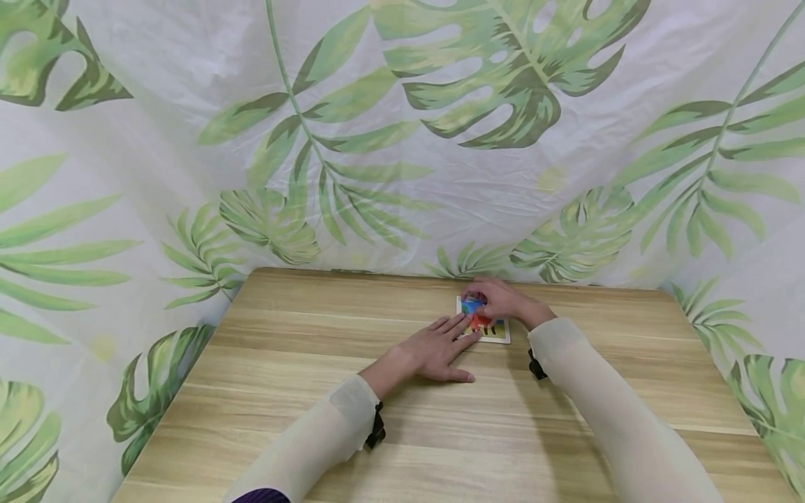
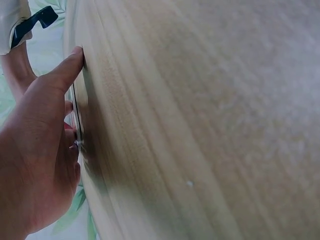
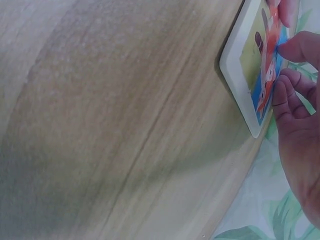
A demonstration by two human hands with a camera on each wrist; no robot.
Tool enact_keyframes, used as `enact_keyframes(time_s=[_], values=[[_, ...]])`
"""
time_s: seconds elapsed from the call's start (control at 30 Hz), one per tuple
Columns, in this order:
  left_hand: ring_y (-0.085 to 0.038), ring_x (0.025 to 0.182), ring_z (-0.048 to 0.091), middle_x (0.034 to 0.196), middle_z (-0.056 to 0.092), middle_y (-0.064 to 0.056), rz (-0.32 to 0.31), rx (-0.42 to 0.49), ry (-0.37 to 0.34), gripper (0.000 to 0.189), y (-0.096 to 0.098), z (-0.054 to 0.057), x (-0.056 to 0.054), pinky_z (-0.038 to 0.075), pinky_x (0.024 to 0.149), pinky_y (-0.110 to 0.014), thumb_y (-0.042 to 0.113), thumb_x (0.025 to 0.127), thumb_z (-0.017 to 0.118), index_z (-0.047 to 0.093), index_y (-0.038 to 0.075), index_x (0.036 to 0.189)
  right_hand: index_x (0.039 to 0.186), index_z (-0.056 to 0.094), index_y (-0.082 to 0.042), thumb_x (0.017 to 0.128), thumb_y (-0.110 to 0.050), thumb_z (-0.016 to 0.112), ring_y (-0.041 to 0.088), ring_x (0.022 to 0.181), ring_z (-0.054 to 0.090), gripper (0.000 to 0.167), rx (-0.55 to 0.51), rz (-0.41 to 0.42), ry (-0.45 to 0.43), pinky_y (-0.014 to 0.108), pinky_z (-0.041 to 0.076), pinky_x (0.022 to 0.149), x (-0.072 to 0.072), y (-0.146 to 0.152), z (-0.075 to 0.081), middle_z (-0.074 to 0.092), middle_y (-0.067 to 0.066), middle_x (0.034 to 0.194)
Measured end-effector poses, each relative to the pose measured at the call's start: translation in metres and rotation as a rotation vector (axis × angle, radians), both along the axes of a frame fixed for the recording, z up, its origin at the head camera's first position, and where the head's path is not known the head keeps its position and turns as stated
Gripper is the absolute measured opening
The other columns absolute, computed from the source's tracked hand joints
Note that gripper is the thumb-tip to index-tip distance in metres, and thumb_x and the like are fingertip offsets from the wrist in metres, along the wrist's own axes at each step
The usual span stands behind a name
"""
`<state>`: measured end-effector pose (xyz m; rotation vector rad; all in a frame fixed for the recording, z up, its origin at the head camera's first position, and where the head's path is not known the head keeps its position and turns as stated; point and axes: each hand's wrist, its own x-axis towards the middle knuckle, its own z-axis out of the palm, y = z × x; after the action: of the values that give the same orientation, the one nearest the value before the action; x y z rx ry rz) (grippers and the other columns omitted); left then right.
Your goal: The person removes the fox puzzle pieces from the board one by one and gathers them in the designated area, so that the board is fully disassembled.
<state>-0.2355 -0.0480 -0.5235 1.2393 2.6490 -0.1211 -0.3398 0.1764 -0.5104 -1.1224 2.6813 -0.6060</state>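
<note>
A small flat picture puzzle (image 1: 499,335) with a white border lies near the table's far edge. Its picture shows a red-orange animal on blue and yellow, seen closer on the puzzle (image 3: 250,75) in the right wrist view. My left hand (image 1: 437,351) lies flat with fingers spread, their tips over the puzzle's left side and the thumb on the table. Over the upper part of the picture, my right hand (image 1: 499,299) has its fingers curled, thumb and fingertips pinching at the blue area. I cannot tell whether a separate piece is between them.
The wood-grain table (image 1: 302,349) spreads around both hands. A leaf-printed curtain (image 1: 377,175) hangs right behind its far edge and along the sides. Pale sleeves cover both forearms, with a black strap (image 1: 375,427) at the left wrist.
</note>
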Motion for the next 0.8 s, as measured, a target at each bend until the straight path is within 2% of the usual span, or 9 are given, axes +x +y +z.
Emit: enact_keyframes(time_s=[0.1,0.23,0.37,0.53,0.8], values=[[-0.024,0.165,0.000,0.179,-0.003,-0.009,-0.002,-0.002,0.001,0.092,0.0002,-0.0007,-0.0003,0.009,0.133,-0.042,0.079,0.101,0.036,0.013,0.026,0.172,0.124,0.072,-0.009,0.090,-0.006,0.069,0.037,0.102,0.062,0.035,0.000,0.010,0.003,0.053,0.052,0.090,-0.0017,-0.0003,-0.0014,0.067,0.019,0.122],[-0.024,0.165,0.000,0.179,-0.003,-0.010,-0.005,0.005,-0.004,0.092,0.0001,-0.0015,-0.0011,0.010,0.133,-0.041,0.079,0.101,0.036,0.013,0.025,0.172,0.123,0.073,-0.010,0.088,-0.006,0.071,0.031,0.096,0.061,0.036,0.009,0.024,0.010,0.047,0.050,0.085,-0.0046,-0.0003,-0.0015,0.067,0.016,0.118],[-0.025,0.165,0.000,0.179,-0.002,-0.011,-0.003,0.012,-0.006,0.092,-0.0008,-0.0017,-0.0017,0.011,0.133,-0.040,0.079,0.101,0.037,0.014,0.025,0.172,0.123,0.073,-0.010,0.086,-0.003,0.071,0.027,0.084,0.056,0.037,0.005,0.043,0.001,0.040,0.046,0.076,-0.0074,0.0002,0.0000,0.064,0.014,0.106],[-0.024,0.165,0.001,0.179,-0.001,-0.010,-0.007,0.005,0.005,0.092,-0.0012,-0.0011,-0.0021,0.010,0.133,-0.040,0.080,0.101,0.036,0.015,0.026,0.172,0.122,0.073,-0.009,0.086,0.000,0.070,0.024,0.082,0.055,0.037,-0.007,0.054,-0.011,0.036,0.046,0.073,-0.0093,-0.0002,0.0016,0.063,0.013,0.101],[-0.024,0.165,0.002,0.179,0.001,-0.010,-0.015,-0.021,0.026,0.092,0.0007,-0.0018,-0.0024,0.011,0.133,-0.040,0.081,0.101,0.033,0.014,0.027,0.172,0.121,0.071,-0.011,0.085,-0.003,0.068,0.020,0.081,0.050,0.037,0.017,0.023,-0.042,0.036,0.042,0.073,-0.0067,-0.0029,0.0039,0.062,0.010,0.101]])
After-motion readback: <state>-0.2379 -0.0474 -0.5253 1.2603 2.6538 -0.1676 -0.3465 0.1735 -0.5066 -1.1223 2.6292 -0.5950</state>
